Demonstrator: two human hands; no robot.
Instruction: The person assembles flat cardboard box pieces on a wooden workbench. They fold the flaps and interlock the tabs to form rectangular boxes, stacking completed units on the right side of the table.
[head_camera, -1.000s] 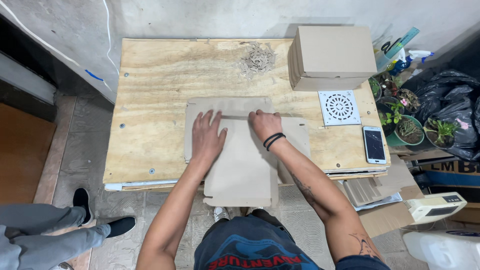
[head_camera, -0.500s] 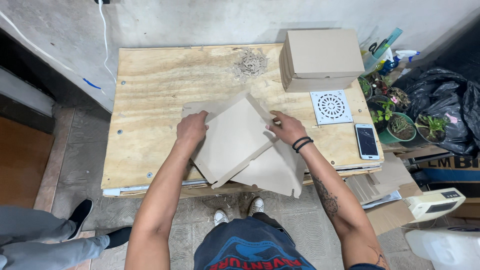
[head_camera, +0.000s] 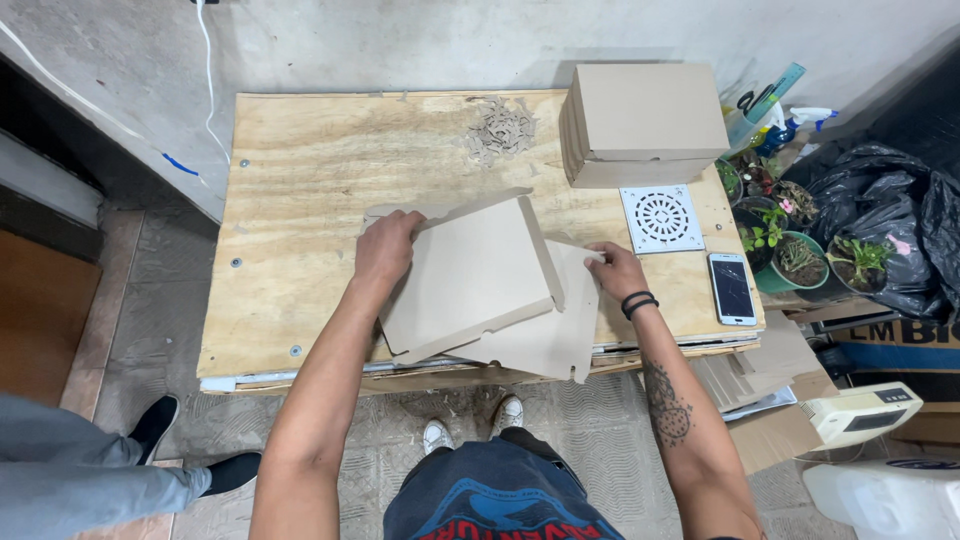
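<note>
So I'm watching the head cam feed and here's the setup. The work surface is a plywood table (head_camera: 300, 200), pale and grainy, pushed up against a rough grey concrete wall (head_camera: 420, 40) with a white cable (head_camera: 212, 70) hanging down it. The floor is patterned tile (head_camera: 140, 330), and someone else's grey trouser leg and black shoe (head_camera: 155, 425) poke in at the lower left.

The flat cardboard box blank (head_camera: 480, 285) sits at the near edge of the table, partly folded, one panel tilted up and another hanging over the edge. The left hand (head_camera: 385, 250) grips the blank's upper left corner, fingers curled over the edge. The right hand (head_camera: 615, 270) pinches a side flap on the right, with black bands on the wrist.

At the back right there's a stack of finished closed cardboard boxes (head_camera: 645, 125), and left of it a small pile of cardboard scraps (head_camera: 500, 128). In front of the stack lies a white square drain grate (head_camera: 662, 217), and just beside it a phone (head_camera: 732, 288), screen up.

Off the right side it's cluttered: small potted plants (head_camera: 790, 255), black rubbish bags (head_camera: 890, 220), a spray bottle (head_camera: 800, 120), more cardboard sheets (head_camera: 760, 380) under the table edge.
</note>
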